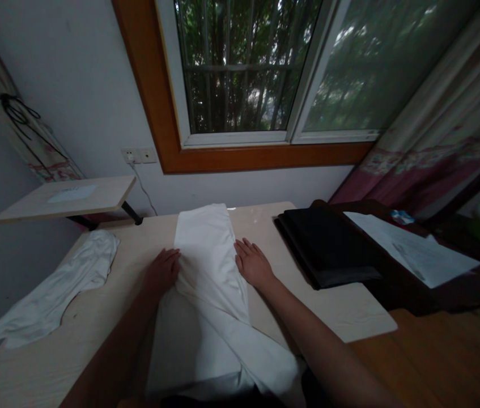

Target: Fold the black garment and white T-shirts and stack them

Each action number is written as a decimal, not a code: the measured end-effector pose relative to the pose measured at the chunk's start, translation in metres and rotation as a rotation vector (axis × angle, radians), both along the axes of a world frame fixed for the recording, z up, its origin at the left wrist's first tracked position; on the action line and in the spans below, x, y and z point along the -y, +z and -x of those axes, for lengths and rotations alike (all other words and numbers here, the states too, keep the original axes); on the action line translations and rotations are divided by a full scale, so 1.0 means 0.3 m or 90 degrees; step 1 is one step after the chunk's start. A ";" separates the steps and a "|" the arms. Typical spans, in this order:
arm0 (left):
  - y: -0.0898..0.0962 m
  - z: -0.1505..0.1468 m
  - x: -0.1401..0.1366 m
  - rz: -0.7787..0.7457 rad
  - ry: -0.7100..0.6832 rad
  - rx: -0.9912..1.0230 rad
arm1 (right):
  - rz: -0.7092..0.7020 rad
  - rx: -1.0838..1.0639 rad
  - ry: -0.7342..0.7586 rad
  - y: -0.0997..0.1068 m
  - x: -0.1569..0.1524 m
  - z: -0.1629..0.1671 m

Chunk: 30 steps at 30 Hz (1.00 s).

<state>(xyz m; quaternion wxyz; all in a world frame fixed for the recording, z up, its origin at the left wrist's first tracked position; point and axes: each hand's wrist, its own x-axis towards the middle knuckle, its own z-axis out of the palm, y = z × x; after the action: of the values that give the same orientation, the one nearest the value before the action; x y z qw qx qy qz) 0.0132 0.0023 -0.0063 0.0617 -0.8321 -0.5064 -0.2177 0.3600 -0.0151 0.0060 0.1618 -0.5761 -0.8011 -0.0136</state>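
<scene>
A white cloth garment (212, 272) lies in a long folded strip down the table, with creases fanning across its middle and its near end hanging toward my body. My left hand (163, 269) rests flat against the strip's left edge, fingers stretched out. On the opposite edge, my right hand (252, 262) lies with its fingers extended, the tips touching the fabric. Neither hand grips the cloth. The exact kind of garment cannot be made out.
Another crumpled white cloth (65, 286) lies at the table's left. Behind it stands a small raised shelf (107, 190). A black folder-like stack (328, 243) sits on the right, beside a dark surface bearing a paper sheet (413, 249). The wooden table (133, 255) meets the wall below a window.
</scene>
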 end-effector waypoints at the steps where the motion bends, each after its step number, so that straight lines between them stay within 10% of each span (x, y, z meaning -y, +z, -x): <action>1: -0.001 0.000 -0.014 0.001 0.000 0.000 | -0.002 -0.001 -0.004 -0.003 -0.009 0.002; 30: 0.005 -0.021 -0.140 -0.016 0.072 0.010 | 0.056 -0.027 -0.031 -0.023 -0.251 0.001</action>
<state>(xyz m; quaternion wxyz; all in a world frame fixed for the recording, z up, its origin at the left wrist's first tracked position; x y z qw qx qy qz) 0.0196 0.0445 -0.0048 0.0807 -0.7998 -0.5500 -0.2266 0.3598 0.0602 -0.0008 0.1524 -0.6023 -0.7830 0.0299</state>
